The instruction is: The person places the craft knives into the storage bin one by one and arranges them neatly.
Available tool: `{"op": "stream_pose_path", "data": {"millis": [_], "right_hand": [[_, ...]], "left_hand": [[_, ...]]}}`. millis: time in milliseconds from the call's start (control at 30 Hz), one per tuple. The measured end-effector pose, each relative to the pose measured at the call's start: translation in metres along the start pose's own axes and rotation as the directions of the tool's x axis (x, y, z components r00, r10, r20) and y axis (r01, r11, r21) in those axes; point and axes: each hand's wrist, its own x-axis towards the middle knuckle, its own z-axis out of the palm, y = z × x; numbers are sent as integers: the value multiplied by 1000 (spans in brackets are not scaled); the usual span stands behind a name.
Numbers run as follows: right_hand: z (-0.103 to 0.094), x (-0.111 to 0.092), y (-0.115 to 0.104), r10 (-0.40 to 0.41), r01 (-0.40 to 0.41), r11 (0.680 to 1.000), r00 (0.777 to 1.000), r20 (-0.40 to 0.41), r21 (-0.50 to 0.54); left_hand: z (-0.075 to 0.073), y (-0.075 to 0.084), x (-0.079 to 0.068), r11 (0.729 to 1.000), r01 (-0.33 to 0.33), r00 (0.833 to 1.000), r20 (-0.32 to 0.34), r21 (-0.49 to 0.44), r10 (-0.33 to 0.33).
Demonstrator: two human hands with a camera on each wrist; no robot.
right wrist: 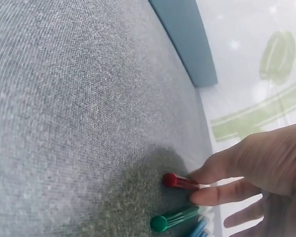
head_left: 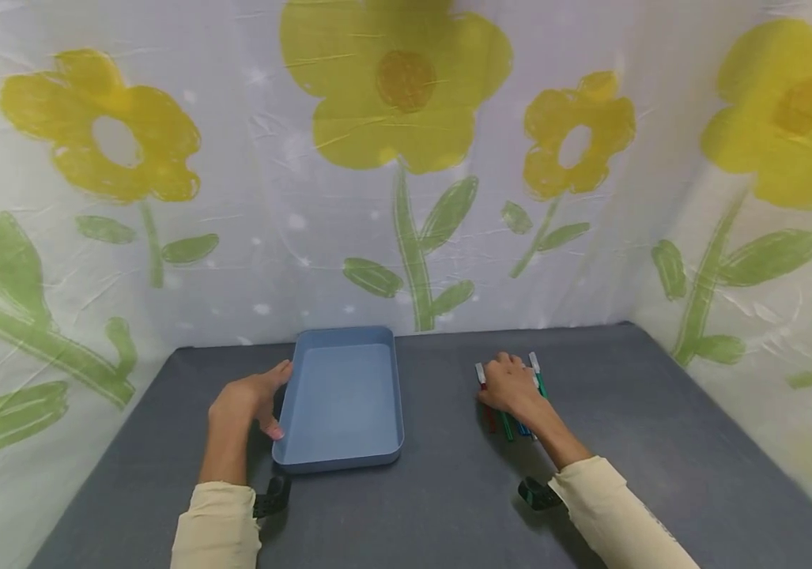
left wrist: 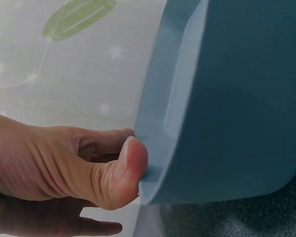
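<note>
A shallow blue-grey tray (head_left: 343,395) lies on the dark table, left of the middle. Along its left side is my left hand (head_left: 243,401), thumb near the front corner and fingers farther back. Up close in the left wrist view, the thumb (left wrist: 130,165) is right at the tray rim, the fingers loosely extended. Over on the right, my right hand (head_left: 511,389) reaches down over several pens with white ends. Its thumb and forefinger pinch a red pen (right wrist: 176,181). Beside that lie a green pen (right wrist: 170,220) and a blue pen (right wrist: 198,228), partly hidden by the hand.
Dark grey cloth covers the table (head_left: 441,506). Another green pen (head_left: 541,384) shows right of the right hand. A pale curtain (head_left: 249,261) with yellow flowers hangs behind the table and at both sides. Each wrist wears a black camera mount, such as the left one (head_left: 273,496).
</note>
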Motion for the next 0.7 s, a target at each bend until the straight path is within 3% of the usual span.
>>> {"op": "stream_pose_path", "data": {"millis": [167, 367, 700], "right_hand": [[-2, 1, 0, 33, -32, 997, 999, -16, 73], [-9, -1, -3, 17, -7, 981, 999, -48, 196], [-14, -3, -16, 23, -11, 976, 998, -54, 219]], "left_hand": [[-1, 1, 1, 1000, -7, 1000, -4, 8, 7], [-1, 5, 0, 998, -21, 999, -44, 60, 23], [2, 5, 2, 998, 2, 999, -52, 69, 2]]}}
